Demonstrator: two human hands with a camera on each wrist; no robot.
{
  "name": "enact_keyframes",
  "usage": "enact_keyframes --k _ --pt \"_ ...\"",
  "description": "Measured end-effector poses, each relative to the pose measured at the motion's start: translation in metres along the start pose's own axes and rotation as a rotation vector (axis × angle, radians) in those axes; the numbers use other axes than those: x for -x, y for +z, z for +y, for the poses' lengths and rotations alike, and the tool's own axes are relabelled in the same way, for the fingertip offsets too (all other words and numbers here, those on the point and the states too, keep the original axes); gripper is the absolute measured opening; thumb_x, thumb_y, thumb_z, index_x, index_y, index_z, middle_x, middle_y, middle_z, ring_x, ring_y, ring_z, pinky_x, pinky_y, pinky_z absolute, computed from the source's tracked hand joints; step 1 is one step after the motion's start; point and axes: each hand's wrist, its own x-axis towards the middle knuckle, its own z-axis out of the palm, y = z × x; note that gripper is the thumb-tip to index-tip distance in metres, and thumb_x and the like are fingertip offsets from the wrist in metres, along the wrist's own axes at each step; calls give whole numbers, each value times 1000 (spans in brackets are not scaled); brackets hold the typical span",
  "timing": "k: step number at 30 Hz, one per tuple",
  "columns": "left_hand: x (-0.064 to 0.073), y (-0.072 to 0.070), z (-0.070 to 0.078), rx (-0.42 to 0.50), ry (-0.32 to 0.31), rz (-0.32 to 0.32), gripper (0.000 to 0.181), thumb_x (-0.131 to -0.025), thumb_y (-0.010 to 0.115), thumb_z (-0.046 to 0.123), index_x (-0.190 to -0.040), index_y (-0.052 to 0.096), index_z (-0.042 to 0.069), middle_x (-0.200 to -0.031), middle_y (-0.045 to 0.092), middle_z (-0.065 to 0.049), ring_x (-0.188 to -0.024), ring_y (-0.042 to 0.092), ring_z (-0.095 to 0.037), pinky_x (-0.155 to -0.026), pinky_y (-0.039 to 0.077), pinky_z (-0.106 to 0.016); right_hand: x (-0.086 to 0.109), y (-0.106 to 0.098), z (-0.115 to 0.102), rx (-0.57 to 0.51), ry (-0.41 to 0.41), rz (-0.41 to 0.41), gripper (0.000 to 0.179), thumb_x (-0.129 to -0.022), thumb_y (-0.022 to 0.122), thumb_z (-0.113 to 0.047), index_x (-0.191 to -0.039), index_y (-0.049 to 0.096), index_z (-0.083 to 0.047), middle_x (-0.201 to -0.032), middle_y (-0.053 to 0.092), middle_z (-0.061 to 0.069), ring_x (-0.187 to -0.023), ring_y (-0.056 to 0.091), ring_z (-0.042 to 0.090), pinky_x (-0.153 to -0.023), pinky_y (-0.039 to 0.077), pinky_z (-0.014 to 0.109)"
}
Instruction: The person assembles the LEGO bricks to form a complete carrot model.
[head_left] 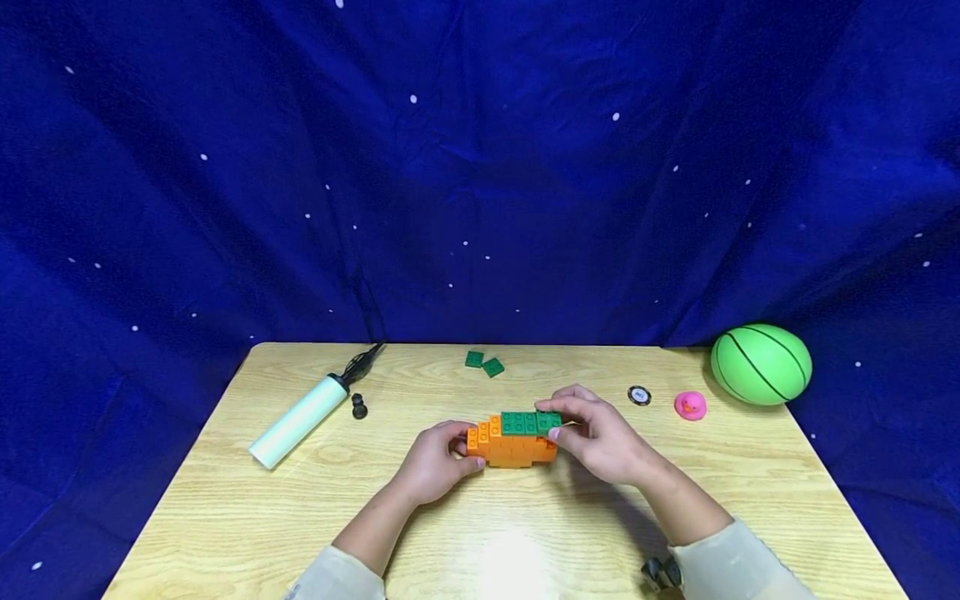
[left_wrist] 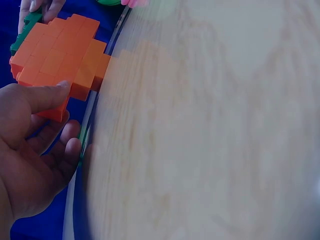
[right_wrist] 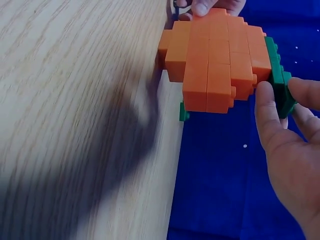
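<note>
An orange toy-brick build (head_left: 513, 451) with stepped edges stands upright between the two hands, low over or on the table. Green bricks (head_left: 517, 422) line part of its top. My left hand (head_left: 433, 467) grips the left end, with the thumb (left_wrist: 47, 97) lying along the orange face. At the top right corner, my right hand (head_left: 603, 442) pinches an end green brick (right_wrist: 287, 97) between thumb and finger. That brick sits slightly offset beside the longer green row (right_wrist: 273, 62) in the right wrist view. Whether it is fully pressed on, I cannot tell.
Two loose green bricks (head_left: 492, 367) lie toward the back edge. On the left are a pale hand pump (head_left: 300, 419) and a black chess piece (head_left: 359, 407). A poker chip (head_left: 639, 396), pink rubber duck (head_left: 691, 406) and green ball (head_left: 761, 364) lie to the right.
</note>
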Motion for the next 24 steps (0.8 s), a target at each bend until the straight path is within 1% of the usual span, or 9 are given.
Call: enact_keyframes --k 5,8,10,13,16,18,20,22,24 --pt "0 1 -1 9 3 2 48 -87 84 15 -130 68 3 -103 66 2 -88 60 -13 -76 52 -26 0 3 3 -34 -10 20 35 -94 71 1 -129 70 -3 -125 60 10 -100 61 22 -80 53 24" --pt "0 1 -1 11 11 0 47 -86 85 14 -129 68 3 -104 67 1 -88 61 -12 -76 53 -26 1 4 4 -54 -25 28 35 -93 70 2 -128 70 -4 -125 60 11 -99 61 22 -79 54 24" --pt "0 1 0 12 9 0 47 -86 85 14 -129 68 3 -103 66 2 -88 61 -12 -76 53 -26 0 4 6 -50 -47 27 35 -94 69 2 -129 69 -3 -125 60 11 -100 61 22 -80 56 26" --pt "0 1 0 14 1 0 47 -87 85 15 -130 68 3 -102 66 2 -88 60 -13 -76 53 -27 0 2 10 -36 -73 24 40 -94 71 0 -134 66 -5 -127 59 10 -100 59 22 -81 56 28" --pt "-1 1 -1 15 -5 -4 48 -87 85 15 -130 68 3 -100 66 2 -88 60 -13 -76 53 -27 0 1 16 -44 -91 19 48 -93 75 -1 -139 62 -6 -129 57 12 -97 57 26 -78 55 29" --pt "-1 1 -1 14 -3 -7 48 -87 85 15 -130 67 3 -100 65 2 -88 60 -13 -76 53 -27 1 1 20 -54 -76 9 53 -91 78 -3 -141 61 -8 -130 56 12 -94 54 30 -75 52 30" --pt "-1 0 -1 16 0 -8 48 -86 85 15 -130 67 3 -99 65 3 -87 60 -13 -76 53 -27 2 2 25 -60 -50 -2 55 -90 81 -6 -141 61 -9 -131 56 12 -94 52 34 -75 51 31" --pt "-2 0 -1 18 2 -9 48 -86 85 14 -130 67 3 -99 65 3 -87 60 -13 -76 53 -27 3 3 28 -39 -13 -10 57 -88 84 -12 -141 61 -12 -132 57 9 -96 52 35 -76 51 33" --pt "-2 0 -1 20 1 -12 48 -87 85 14 -130 67 4 -99 65 3 -87 60 -13 -76 53 -27 4 4 31 -3 20 -16 60 -86 87 -17 -141 62 -15 -132 58 3 -98 53 33 -79 51 36"
